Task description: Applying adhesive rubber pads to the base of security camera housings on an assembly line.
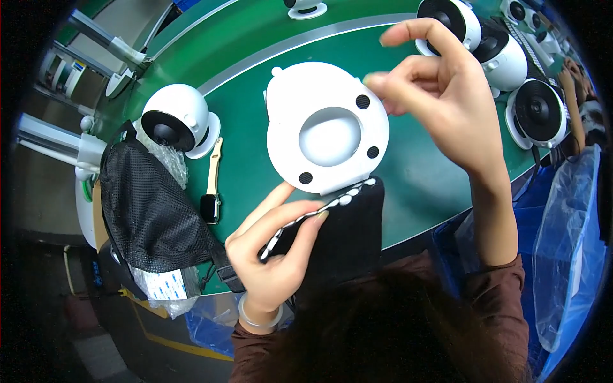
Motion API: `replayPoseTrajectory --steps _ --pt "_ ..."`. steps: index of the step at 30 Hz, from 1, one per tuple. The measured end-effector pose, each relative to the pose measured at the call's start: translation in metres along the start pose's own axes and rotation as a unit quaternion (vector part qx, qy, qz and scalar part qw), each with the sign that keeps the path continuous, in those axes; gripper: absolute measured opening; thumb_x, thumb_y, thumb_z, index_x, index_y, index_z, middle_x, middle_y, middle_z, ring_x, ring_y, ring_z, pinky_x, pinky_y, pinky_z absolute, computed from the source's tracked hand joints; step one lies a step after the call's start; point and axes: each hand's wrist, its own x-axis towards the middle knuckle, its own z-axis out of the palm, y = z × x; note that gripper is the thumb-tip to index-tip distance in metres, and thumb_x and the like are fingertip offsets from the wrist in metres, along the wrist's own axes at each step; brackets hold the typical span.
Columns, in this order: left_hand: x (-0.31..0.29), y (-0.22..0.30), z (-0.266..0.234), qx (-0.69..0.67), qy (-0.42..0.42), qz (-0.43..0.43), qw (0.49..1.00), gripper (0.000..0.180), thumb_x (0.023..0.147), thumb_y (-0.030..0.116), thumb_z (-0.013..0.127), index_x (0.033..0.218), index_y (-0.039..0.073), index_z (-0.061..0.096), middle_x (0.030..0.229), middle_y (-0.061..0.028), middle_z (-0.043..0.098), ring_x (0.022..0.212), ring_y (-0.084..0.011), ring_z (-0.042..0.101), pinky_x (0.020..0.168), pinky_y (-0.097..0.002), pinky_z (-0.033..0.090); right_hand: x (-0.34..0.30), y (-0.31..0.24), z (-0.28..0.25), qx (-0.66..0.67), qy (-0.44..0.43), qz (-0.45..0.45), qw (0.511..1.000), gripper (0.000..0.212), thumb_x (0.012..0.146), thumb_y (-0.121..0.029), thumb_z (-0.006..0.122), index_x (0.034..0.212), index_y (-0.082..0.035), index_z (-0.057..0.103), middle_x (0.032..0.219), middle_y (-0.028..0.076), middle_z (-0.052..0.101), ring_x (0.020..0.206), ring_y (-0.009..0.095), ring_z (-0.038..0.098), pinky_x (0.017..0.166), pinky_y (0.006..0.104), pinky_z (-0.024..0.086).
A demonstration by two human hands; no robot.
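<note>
A white device [284,137] is turned with its base up over the green table. Its underside has a round hollow [329,136] and three black textured round pads. My left hand [271,252] pinches the edge of a dark strip lined with white dots [345,200], its other fingers reaching under the device's lower edge. A black panel or cloth [351,236] lies below the strip; whether they are one piece I cannot tell. My right hand [440,96] is beside the device's upper right edge, index finger raised and thumb apart, nothing visible in it.
Another white ball-shaped device [175,115] stands at left, near a watch with a cream strap [214,185] and a black mesh bag [153,210]. Several similar devices [539,112] stand at the right. Blue bins with clear plastic liners [568,255] are at lower right.
</note>
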Motion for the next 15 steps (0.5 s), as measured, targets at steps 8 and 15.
replayPoseTrajectory --steps 8,15 --pt "-0.006 0.005 -0.009 0.005 0.034 -0.040 0.999 0.016 0.058 -0.010 0.063 0.073 -0.004 0.063 0.092 -0.0225 0.060 0.078 -0.0189 0.061 0.069 -0.0244 0.046 -0.002 0.011 0.011 0.079 -0.076 0.012 0.994 0.022 0.076 -0.020 0.059 0.076 0.002 0.062 0.063 0.005 0.058 0.058 0.007 0.049 0.054 0.0217 0.040" --pt "0.006 -0.001 0.000 -0.057 0.000 -0.035 0.998 0.013 0.062 -0.011 0.062 0.073 -0.005 0.060 0.066 -0.0087 0.059 0.061 -0.0122 0.055 0.056 -0.0196 0.041 -0.005 0.008 0.020 0.092 -0.049 0.023 0.994 0.024 0.081 -0.020 0.052 0.075 0.003 0.058 0.052 0.002 0.050 0.048 0.006 0.041 0.044 0.0231 0.034"
